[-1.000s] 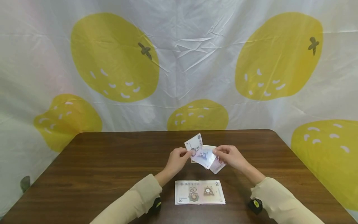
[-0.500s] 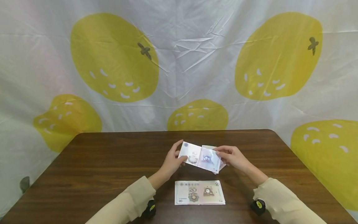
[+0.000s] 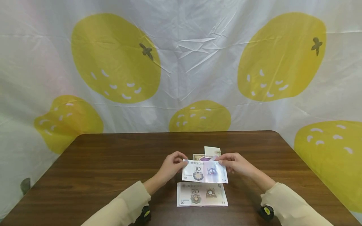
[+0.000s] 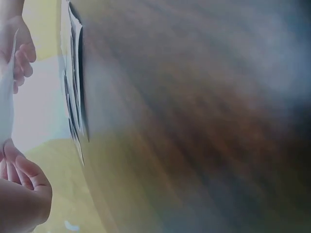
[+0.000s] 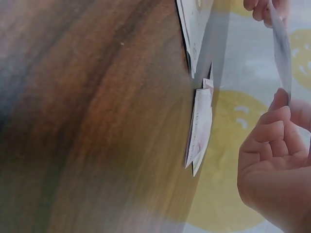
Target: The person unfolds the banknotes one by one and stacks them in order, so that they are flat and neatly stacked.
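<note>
Both hands stretch a pale banknote [image 3: 205, 171] marked 10 between them, its printed side facing the head camera. My left hand [image 3: 171, 164] pinches its upper left corner, and my right hand [image 3: 238, 164] pinches the upper right one. Seen from the right wrist, the note [image 5: 282, 53] is nearly edge-on, raised above the table. Its lower edge overlaps a neat stack of banknotes [image 3: 202, 196] in the head view, whose top note reads 20. Behind it lies a loose pile of notes [image 3: 212, 151], partly hidden by the held note and right hand.
The dark brown wooden table [image 3: 113, 166] reaches back to a white curtain [image 3: 181, 78] printed with yellow fruit. Dark straps with small cameras [image 3: 266, 212] sit at the wrists, below the cream sleeves [image 3: 294, 205].
The note has come away from the loose pile, been turned level and drawn toward the front stack. My left hand shifted its hold during the turn, and both hands have come nearer.
</note>
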`<state>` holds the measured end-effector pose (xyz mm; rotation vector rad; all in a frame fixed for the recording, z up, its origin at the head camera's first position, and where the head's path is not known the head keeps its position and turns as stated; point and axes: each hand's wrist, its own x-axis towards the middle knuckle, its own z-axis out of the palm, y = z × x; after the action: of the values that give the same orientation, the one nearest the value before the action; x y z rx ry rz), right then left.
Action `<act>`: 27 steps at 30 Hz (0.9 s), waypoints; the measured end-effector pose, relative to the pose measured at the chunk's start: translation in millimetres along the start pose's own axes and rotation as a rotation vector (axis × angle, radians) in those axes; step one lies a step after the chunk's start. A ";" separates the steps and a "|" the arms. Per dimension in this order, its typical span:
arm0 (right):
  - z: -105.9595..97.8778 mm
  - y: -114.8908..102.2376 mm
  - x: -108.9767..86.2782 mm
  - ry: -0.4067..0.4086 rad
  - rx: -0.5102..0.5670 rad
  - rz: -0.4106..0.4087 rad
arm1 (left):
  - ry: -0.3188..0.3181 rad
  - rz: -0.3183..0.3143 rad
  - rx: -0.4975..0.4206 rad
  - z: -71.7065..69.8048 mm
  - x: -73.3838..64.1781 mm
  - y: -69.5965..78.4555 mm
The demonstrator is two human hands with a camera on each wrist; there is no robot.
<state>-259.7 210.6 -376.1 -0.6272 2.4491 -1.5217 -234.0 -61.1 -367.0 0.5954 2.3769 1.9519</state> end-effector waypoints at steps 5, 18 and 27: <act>2.1 1.5 -4.2 -0.036 -0.019 -0.016 | -0.040 -0.016 0.016 -2.4 -0.1 -9.5; 11.9 11.2 -9.1 -0.112 0.001 -0.011 | -0.194 -0.044 0.117 -7.7 1.0 -34.9; 18.4 17.9 -9.9 -0.154 -0.050 -0.006 | -0.306 0.016 0.281 -10.7 -3.4 -34.9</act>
<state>-248.5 207.0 -401.0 -0.7326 2.3775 -1.3642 -243.3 -77.5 -398.5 0.8559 2.4621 1.4135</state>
